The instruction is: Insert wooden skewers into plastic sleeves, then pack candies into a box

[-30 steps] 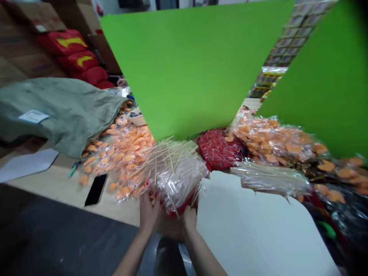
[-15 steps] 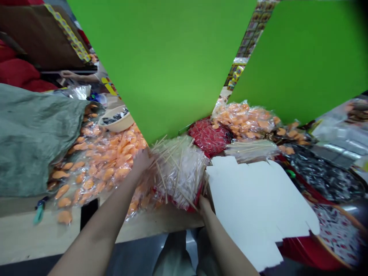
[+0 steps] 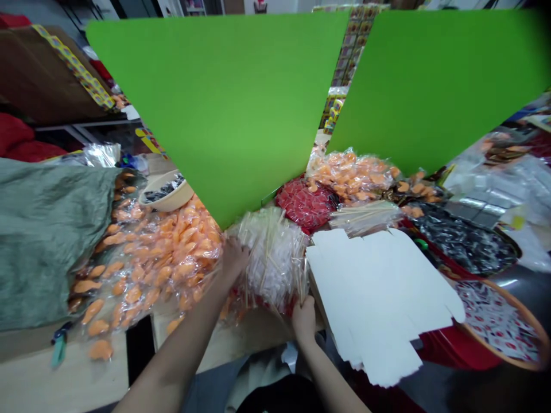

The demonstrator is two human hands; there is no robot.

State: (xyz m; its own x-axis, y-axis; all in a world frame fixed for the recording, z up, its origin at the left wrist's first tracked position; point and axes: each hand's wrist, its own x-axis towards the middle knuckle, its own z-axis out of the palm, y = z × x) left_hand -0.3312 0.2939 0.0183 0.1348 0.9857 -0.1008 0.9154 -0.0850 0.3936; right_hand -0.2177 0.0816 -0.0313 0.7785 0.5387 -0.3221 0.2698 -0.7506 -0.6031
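In front of me is a heap of clear plastic-wrapped pieces with thin wooden sticks, resting in something red that shows at its lower edge. My left hand is against the left side of the heap, its fingers bent and partly blurred. At the front right corner, my right hand is closed beside upright sticks; what lies inside its fingers is hidden. Orange spoon-shaped pieces in clear wrappers spread left of my left arm. A stack of white card sheets lies just right of my right hand.
Green boards stand behind the heap. Red packets, more wrapped orange pieces and bundled sticks lie beyond. A beige bowl, green sack and black phone-like slab are left; a round container is right.
My left hand has moved right and slightly down along the heap's edge. Loose sticks on top lie straighter than before. The view has tilted upward.
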